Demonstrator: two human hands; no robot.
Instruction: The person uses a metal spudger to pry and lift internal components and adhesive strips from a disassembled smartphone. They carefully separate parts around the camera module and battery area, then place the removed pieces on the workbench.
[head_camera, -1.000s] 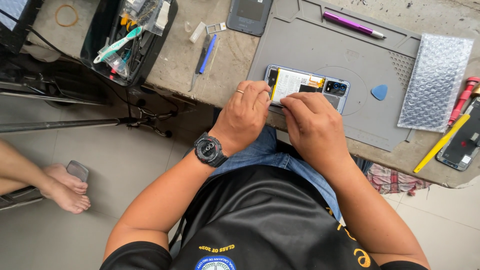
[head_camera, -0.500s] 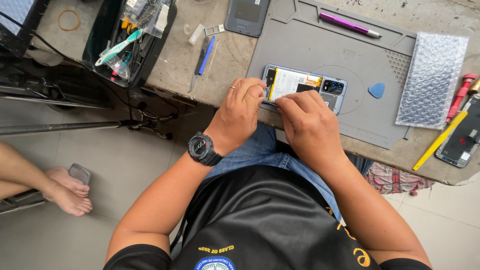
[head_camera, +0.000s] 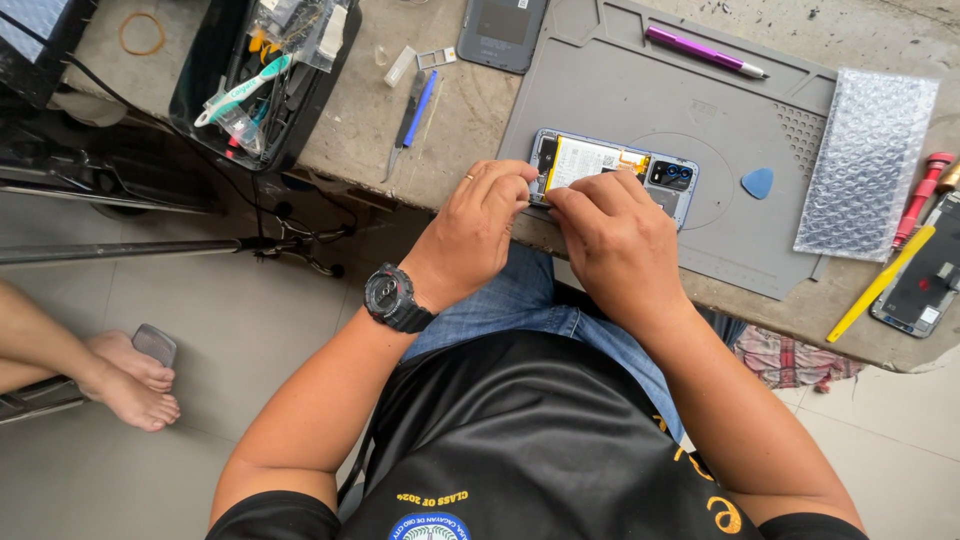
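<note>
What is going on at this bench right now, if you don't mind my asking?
A person is working on an opened phone with its back off, lying on a grey mat. The left hand and right hand both press at its near edge. A blue pick and a purple pen lie unused on the mat.

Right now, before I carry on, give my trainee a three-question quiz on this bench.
1. True or false: both hands touch the opened blue phone with its back cover off.
2. Which lies right of that phone on the grey rubber work mat? A) blue teardrop pick B) purple pen C) yellow flat pry stick
3. What is on the left hand side's wrist?

Key: 1 true, the right hand too. 2 A. 3 a black wristwatch.
</note>
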